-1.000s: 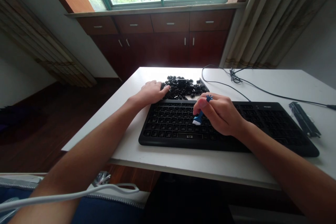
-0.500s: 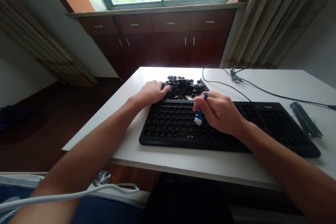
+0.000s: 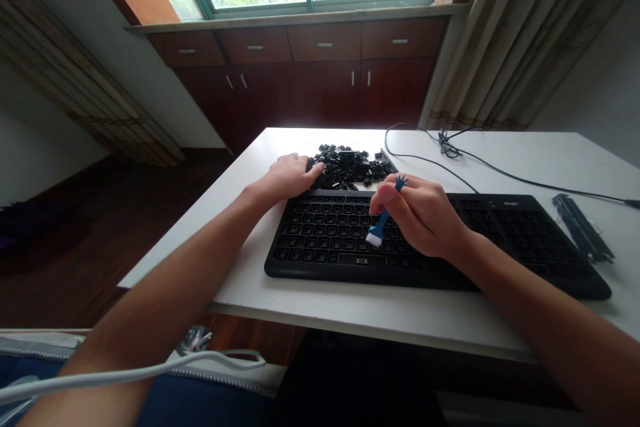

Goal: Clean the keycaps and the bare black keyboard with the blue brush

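Note:
A black keyboard (image 3: 320, 273) with its keycaps off lies along the front of the white table, bare key sockets showing. My right hand (image 3: 425, 217) is closed around a small blue brush (image 3: 375, 235) with white bristles and a hand-shaped top end. The bristles point down at the lower middle key rows; whether they touch cannot be made out. My left hand (image 3: 290, 175) rests with fingers stretched out at the keyboard's upper left corner. Its fingertips reach the edge of a heap of loose black keycaps (image 3: 345, 167) behind the keyboard.
A black cable (image 3: 430, 163) runs from the keyboard's back, with a tied bundle, toward the table's right side. Right of the keyboard lies a long dark strip (image 3: 583, 228). A white cord (image 3: 150, 370) crosses low at the left, over my forearm. The table's front edge (image 3: 300, 320) is near.
The brush in my right hand has tilted, its bristles moving slightly left and down over the keys. My left hand has stayed in place.

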